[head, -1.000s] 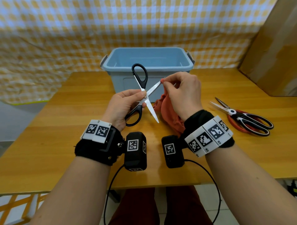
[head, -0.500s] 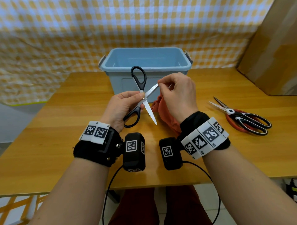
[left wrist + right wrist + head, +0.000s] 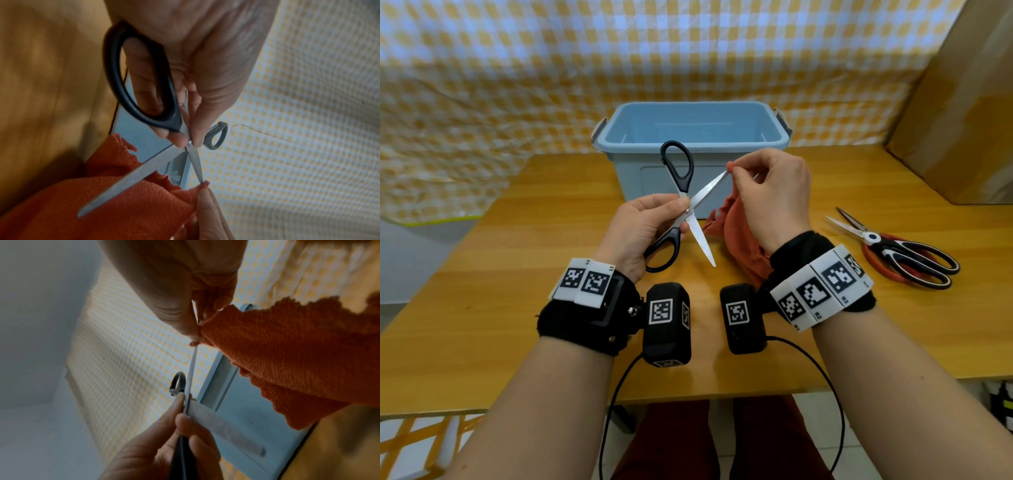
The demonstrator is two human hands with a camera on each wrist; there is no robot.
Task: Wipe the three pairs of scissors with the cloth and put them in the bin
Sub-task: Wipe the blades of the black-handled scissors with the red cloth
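Scissors, black-handled (image 3: 681,205), first item on my head view: held up over the wooden table (image 3: 482,291) in front of the bin (image 3: 774,137), blades spread in a cross, one handle loop up, one down by my palm. My left hand (image 3: 643,229) pinches them at the pivot, thumb and fingers curled round it. My right hand (image 3: 774,198) pinches the orange-red cloth (image 3: 739,236) closed over the tip of the upper blade; the rest of the cloth hangs below the wrist. Only this view shows the bin's interior, pale blue, with nothing I can see in it, and the second item, red-and-black scissors (image 3: 900,253), slightly open on the table to my right, well apart from the bin. I cannot tell whether another pair lies under them. Left wrist view: the scissors (image 3: 144,91) seen close, with a large black loop against my left hand (image 3: 205,56), fingertips squeezing at the silver rivet, plain steel blades, the longer one crossing the ragged-edged cloth (image 3: 123,203), the other meeting the cloth's pinched corner. Right wrist view: the upper blade edge-on, a thin pale line running to the pinch of my right hand (image 3: 185,296); the cloth (image 3: 287,361) shows a coarse knitted weave; the bin's outer wall (image 3: 246,426) sits behind.
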